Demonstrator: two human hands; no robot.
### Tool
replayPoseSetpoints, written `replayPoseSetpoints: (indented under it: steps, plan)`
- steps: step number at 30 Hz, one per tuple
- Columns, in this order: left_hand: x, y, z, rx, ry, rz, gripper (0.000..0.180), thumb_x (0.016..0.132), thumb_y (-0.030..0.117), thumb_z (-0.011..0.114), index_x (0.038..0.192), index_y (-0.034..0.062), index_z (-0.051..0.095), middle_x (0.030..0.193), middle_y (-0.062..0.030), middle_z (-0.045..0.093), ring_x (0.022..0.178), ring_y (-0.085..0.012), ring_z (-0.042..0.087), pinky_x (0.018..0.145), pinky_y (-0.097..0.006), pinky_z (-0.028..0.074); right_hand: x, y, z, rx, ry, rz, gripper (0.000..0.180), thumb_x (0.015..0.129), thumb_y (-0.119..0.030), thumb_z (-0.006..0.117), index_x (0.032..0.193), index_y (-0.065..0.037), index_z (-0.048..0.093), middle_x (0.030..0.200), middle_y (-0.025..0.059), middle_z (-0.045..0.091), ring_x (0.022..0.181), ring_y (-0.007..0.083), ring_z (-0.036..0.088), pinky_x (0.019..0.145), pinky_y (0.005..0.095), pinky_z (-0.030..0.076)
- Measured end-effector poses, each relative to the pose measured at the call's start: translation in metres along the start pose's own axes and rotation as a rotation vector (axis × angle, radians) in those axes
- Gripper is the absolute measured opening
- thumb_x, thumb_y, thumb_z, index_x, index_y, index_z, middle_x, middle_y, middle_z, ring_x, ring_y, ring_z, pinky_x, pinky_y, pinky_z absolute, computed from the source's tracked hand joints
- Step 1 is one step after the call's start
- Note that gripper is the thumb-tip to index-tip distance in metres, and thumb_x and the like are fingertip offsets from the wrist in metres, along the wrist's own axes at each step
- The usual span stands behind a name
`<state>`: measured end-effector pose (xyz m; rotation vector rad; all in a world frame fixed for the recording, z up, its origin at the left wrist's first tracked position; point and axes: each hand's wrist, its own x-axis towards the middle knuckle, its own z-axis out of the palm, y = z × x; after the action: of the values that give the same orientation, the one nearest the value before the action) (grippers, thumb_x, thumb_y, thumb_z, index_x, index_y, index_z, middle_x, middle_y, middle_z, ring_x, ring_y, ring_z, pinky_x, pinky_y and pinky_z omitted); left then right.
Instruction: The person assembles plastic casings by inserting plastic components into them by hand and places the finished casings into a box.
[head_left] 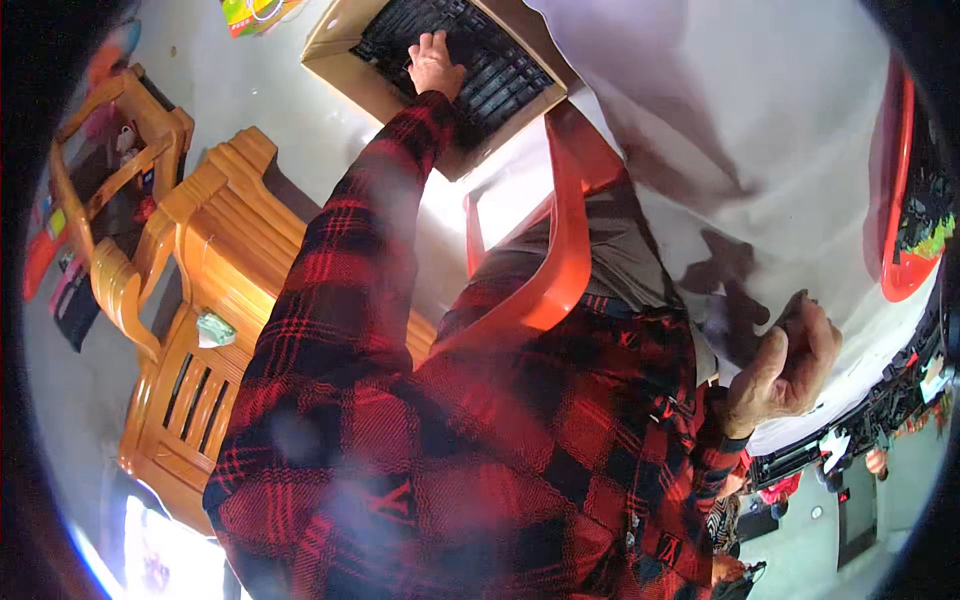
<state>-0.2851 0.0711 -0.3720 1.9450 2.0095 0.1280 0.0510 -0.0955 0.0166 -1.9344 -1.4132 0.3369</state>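
My left hand [436,70] reaches into an open cardboard box [345,40] at the top. Its fingers lie stretched over rows of slim black pieces [490,75] packed inside; no piece shows lifted in them. What lies under the palm is hidden. My right hand [788,365] hovers at the right above a pale surface [720,130], thumb and fingers curled together. Something dark shows at its fingertips, partly lost in shadow, and I cannot make it out. Both arms wear red and black checked sleeves.
A curved red plastic band [545,295] crosses over my lap, just below the box. To the left stand an orange wooden bench [235,230] and another wooden frame [110,260]. A red tray [897,240] holding black and yellow-green pieces is at the far right. People appear at lower right.
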Motion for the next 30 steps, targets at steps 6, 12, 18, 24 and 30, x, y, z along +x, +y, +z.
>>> replayPoseSetpoints:
  steps: [6,12,18,24,30]
  plan:
    - [-0.005,0.001,0.02,0.006,-0.07,-0.003,0.069,0.064,0.016,0.077,0.127,0.0105,0.051,0.12,-0.0117,0.051,0.111,-0.0375,0.05,0.088,-0.048,0.051,-0.004,0.004,-0.002,-0.014,0.032,0.002,0.041,0.085,-0.028,0.066,0.108,0.006,0.062,0.096,0.0128,0.053,0.076,0.0192,0.05,0.06,0.029,0.04]
    - [-0.003,-0.018,0.043,0.036,-0.045,0.044,0.069,0.065,0.016,0.077,0.127,0.009,0.047,0.117,-0.0141,0.048,0.109,-0.0392,0.05,0.086,-0.051,0.05,-0.006,0.004,-0.001,0.032,0.029,0.053,0.039,0.084,-0.024,0.065,0.109,0.006,0.062,0.098,0.0127,0.052,0.075,0.0183,0.048,0.059,0.0278,0.039]
    - [-0.019,0.009,0.019,0.017,-0.006,0.007,0.066,0.066,0.011,0.072,0.126,0.0075,0.043,0.114,-0.0199,0.046,0.106,-0.0428,0.051,0.084,-0.052,0.05,0.0,0.006,-0.001,0.0,-0.017,-0.012,0.034,0.081,-0.016,0.064,0.107,0.005,0.063,0.09,0.0099,0.055,0.069,0.0164,0.049,0.058,0.0268,0.039]
    - [-0.061,-0.001,0.017,-0.223,0.145,0.208,0.055,0.069,0.008,0.067,0.122,0.0033,0.053,0.12,-0.0245,0.045,0.113,-0.0445,0.048,0.095,-0.049,0.045,0.009,-0.003,0.0,0.042,-0.053,-0.101,0.03,0.072,-0.003,0.067,0.101,-0.001,0.065,0.083,0.0085,0.059,0.067,0.0177,0.053,0.061,0.0291,0.044]
    - [-0.054,-0.033,-0.002,-0.091,0.007,0.117,0.031,0.07,0.008,0.065,0.101,0.0053,0.064,0.104,-0.0182,0.053,0.1,-0.0359,0.058,0.085,-0.044,0.049,0.011,0.002,0.004,0.142,-0.069,-0.188,0.022,0.073,-0.008,0.075,0.094,-0.008,0.066,0.079,0.0049,0.06,0.066,0.0202,0.053,0.065,0.0326,0.043]
